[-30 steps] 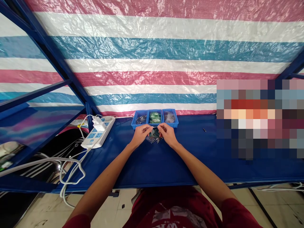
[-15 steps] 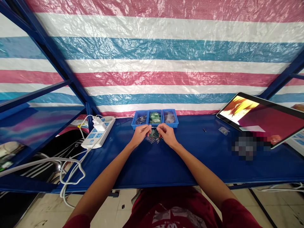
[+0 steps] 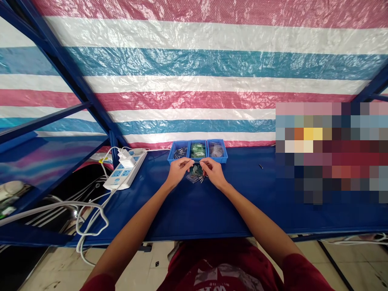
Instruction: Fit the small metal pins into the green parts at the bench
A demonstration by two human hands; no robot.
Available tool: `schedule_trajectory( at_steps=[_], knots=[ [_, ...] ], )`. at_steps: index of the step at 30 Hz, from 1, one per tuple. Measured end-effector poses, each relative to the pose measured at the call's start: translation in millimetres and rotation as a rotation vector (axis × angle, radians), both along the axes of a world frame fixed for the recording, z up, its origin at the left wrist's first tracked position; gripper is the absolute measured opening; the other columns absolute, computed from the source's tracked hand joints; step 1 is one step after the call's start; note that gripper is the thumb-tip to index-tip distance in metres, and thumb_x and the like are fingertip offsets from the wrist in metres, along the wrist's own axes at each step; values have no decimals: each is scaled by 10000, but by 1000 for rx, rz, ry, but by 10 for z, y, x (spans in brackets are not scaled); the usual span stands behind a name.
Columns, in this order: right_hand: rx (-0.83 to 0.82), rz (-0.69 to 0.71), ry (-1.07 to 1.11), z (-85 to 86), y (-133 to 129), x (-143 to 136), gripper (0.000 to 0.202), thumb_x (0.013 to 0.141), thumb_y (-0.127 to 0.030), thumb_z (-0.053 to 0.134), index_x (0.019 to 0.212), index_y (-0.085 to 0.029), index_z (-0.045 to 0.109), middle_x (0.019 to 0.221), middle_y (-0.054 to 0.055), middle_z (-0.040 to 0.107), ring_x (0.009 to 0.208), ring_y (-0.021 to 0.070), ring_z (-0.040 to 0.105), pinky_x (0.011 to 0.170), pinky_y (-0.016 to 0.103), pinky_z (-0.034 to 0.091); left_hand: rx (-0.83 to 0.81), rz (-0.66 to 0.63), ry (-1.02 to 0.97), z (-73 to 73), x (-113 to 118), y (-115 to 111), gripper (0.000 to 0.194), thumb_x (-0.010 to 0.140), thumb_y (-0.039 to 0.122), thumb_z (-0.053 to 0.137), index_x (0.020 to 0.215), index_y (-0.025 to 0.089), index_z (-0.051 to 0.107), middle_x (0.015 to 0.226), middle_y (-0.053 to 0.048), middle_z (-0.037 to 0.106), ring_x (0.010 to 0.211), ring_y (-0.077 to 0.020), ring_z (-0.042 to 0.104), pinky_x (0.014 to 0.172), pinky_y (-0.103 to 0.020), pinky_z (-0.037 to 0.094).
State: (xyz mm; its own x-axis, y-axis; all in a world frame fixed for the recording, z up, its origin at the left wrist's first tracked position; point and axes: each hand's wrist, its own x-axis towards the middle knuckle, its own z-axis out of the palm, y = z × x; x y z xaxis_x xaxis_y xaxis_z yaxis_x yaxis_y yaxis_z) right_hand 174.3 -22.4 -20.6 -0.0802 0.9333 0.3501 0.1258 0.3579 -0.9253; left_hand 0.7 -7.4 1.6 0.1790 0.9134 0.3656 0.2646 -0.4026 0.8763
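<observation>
My left hand (image 3: 180, 169) pinches one end of a thin, pale rod (image 3: 197, 162), with the fingertips closed. The other end is held between the fingers of my right hand (image 3: 213, 169). The rod lies level across the gap, too small for me to tell its kind. Below it on the table is a small heap of clear and green packets (image 3: 195, 173) with several slim metal-and-dark sticks (image 3: 202, 179), partly hidden by my hands. Just beyond stand three joined blue bins (image 3: 170, 156): slim sticks at left, green packets (image 3: 198, 150) in the middle, clear bags (image 3: 216, 150) at right.
On the left of the blue table (image 3: 194, 214) lies a white power strip (image 3: 127, 173) with plugs and looping white cables (image 3: 100, 218). A small dark stick (image 3: 261, 166) rests to the right. The far right is blurred out. A striped plastic sheet (image 3: 194, 81) hangs behind.
Both hands stay nearly in place, with the rod between them slightly shifted. At the right, the screen and its surroundings are now blurred out.
</observation>
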Motion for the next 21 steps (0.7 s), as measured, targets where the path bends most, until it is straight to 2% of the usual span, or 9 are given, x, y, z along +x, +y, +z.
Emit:
schedule_trajectory(
  at_steps=[2,9,15,21],
  knots=[
    [2,2,9,-2,1,-7,276,832,-469,553,911,-207,592,628,-35,554,472,117,542,486,233,431,-3,6,5,18,4,-11,312,813,439,611,705,151,662,589,-9,605,478,-96,495,455,-207,390],
    [11,20,-4,37,-30,-9,253,833,-462,546,827,-209,564,590,-38,546,470,119,538,492,237,432,-18,4,0,26,13,-13,371,813,461,603,618,147,643,546,-12,589,461,-97,483,438,-210,376],
    [21,19,-6,23,-20,-1,314,861,-511,500,780,-212,549,593,-37,516,483,118,539,507,238,439,-14,1,-42,-57,-4,39,279,739,419,698,814,151,723,717,-42,685,495,-98,510,424,-205,388],
    [4,32,-4,23,-24,1,323,867,-511,488,750,-214,536,592,-34,508,482,121,536,506,239,434,-23,1,-76,-57,-2,52,276,730,396,712,823,137,742,710,-51,687,480,-90,508,406,-200,390]
  ],
)
